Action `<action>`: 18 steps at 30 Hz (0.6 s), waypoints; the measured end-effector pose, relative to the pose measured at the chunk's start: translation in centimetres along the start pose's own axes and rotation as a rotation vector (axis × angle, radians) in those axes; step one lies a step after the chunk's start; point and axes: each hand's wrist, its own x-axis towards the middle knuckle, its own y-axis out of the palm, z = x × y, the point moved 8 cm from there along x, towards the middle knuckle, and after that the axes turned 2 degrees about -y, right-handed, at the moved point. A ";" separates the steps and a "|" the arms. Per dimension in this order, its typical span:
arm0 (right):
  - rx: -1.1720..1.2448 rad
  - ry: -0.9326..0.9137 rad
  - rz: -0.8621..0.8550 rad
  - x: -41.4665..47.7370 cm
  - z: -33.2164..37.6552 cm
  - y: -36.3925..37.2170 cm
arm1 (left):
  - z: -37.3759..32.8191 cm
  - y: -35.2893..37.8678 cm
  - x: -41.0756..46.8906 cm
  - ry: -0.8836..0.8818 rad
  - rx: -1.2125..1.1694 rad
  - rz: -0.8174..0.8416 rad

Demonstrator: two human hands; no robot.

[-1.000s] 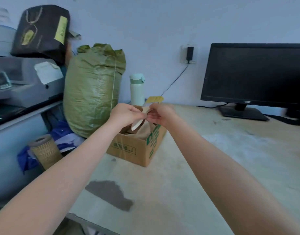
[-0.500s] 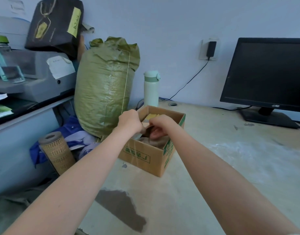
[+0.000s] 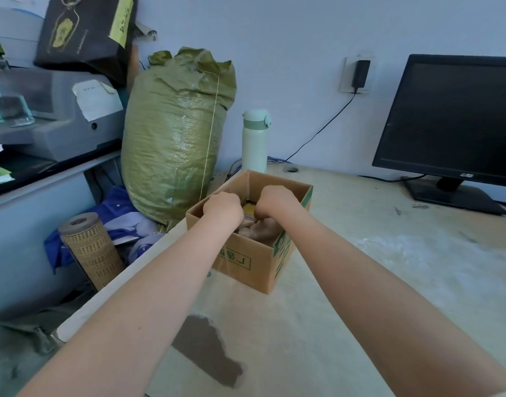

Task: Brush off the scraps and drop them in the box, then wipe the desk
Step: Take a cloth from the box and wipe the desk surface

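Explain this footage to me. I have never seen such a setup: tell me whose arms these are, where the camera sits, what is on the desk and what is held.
No machine here: a person works with bare hands, and one wide-angle camera worn on the head looks forward and down. The left hand and right hand are curled down inside an open cardboard box on the desk. Between them shows a yellow-bristled brush, which both appear to grip; the fingers are hidden. Also on the desk: a monitor, a pale green flask behind the box, a dark patch and a whitish dusty smear.
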 end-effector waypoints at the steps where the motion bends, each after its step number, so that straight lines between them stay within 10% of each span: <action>1: -0.004 -0.001 0.020 0.0 -0.2 0.1 | 0.0 -0.1 0.0 0.005 0.005 0.001; 10: -0.110 -0.079 0.134 -0.6 0.3 1.1 | -2.4 -0.4 -1.2 0.195 -0.112 0.068; 18: 0.614 -0.152 -0.237 -0.9 -1.7 -5.6 | -3.3 0.5 -1.3 0.178 -0.262 0.209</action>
